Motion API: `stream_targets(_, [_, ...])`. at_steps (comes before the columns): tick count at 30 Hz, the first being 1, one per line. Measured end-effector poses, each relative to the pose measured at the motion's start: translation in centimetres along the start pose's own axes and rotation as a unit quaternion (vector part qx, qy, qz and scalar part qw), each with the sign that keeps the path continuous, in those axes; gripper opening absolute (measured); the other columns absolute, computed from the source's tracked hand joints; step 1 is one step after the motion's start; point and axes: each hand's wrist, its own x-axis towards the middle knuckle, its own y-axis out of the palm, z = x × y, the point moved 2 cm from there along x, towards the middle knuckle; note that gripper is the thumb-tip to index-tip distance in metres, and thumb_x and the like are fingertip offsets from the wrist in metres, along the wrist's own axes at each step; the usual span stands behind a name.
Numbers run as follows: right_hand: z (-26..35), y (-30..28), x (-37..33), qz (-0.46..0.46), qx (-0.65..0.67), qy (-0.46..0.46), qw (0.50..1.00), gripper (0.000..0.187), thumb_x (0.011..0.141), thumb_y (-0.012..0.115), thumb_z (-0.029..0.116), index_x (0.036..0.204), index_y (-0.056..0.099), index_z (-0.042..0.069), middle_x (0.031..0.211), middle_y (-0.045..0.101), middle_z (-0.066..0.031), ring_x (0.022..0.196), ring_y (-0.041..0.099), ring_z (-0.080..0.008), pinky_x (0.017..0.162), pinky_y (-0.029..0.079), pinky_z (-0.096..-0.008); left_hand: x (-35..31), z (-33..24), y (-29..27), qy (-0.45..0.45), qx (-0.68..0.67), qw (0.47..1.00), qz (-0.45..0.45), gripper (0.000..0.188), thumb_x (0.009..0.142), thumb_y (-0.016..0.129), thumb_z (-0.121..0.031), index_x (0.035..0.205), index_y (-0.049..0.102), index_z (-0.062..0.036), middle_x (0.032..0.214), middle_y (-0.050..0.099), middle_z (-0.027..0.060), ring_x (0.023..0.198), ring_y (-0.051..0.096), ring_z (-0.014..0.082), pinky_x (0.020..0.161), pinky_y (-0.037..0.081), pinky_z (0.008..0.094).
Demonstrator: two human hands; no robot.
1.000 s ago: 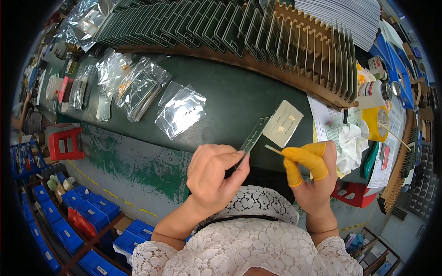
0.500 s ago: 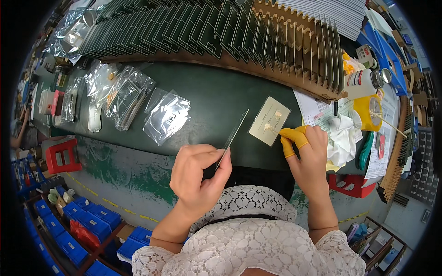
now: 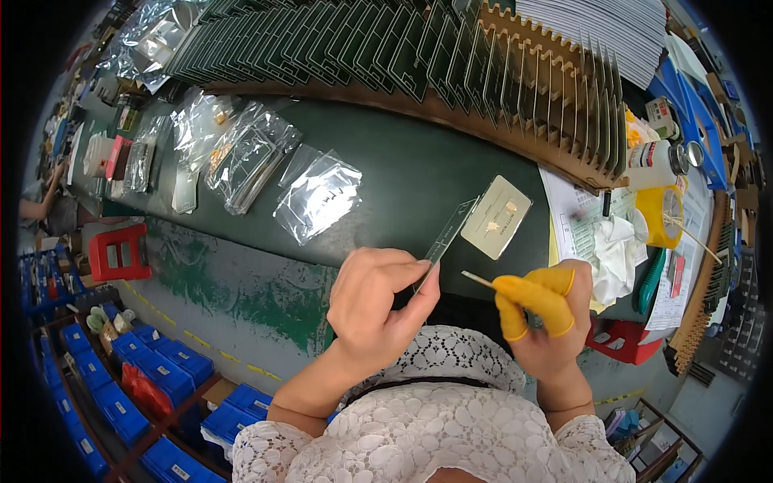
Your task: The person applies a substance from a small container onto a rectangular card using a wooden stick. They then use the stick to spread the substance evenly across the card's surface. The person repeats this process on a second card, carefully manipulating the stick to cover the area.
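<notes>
Before us spreads a dark green bench [image 3: 394, 153], with clear plastic bags [image 3: 318, 197] toward its left end. At its near edge, our left hand [image 3: 374, 310] pinches a slim green board [image 3: 445, 240], its tip close to a pale card [image 3: 497, 213]; further right, our right hand [image 3: 550, 322], in yellow finger cots [image 3: 523, 294], grips a thin pale stick [image 3: 477, 279], apart from the board.

The grip of the left hand [image 3: 366, 304] partly hides the near end of the green board [image 3: 448, 240]. On the right hand [image 3: 555, 336], yellow finger covers [image 3: 527, 296] hide the rear of a thin stick [image 3: 477, 279]. Pale bits [image 3: 511, 207] on the cream card [image 3: 499, 191] are too tiny to identify. Racked boards [image 3: 358, 50] partly cover one another; the upper edge crops their row.
</notes>
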Motion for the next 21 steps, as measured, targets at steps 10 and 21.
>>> stream_targets(10, [0.92,0.75,0.85,-0.009,-0.030,-0.057,0.998,0.036,0.070,0.086,0.008,0.103,0.073,0.011,0.094,0.061,-0.0009,0.080,0.055,-0.0216,0.069,0.040,-0.0365,-0.29,-0.12,-0.17,0.009,-0.017,1.000,-0.005,0.031,0.069,0.083,0.009,0.092,0.065,-0.0004,0.082,0.067,0.0112,0.065,0.061,0.0252,0.057,0.046,0.0330])
stream_targets(21, [0.92,0.94,0.99,-0.006,-0.033,-0.049,0.998,0.037,0.070,0.085,0.008,0.104,0.073,0.009,0.093,0.061,-0.0019,0.080,0.054,-0.0223,0.070,0.041,-0.0372,-0.30,-0.01,-0.10,0.010,-0.021,1.000,-0.010,0.031,0.069,0.083,0.009,0.092,0.065,-0.0004,0.082,0.067,0.0112,0.065,0.061,0.0251,0.057,0.046,0.0329])
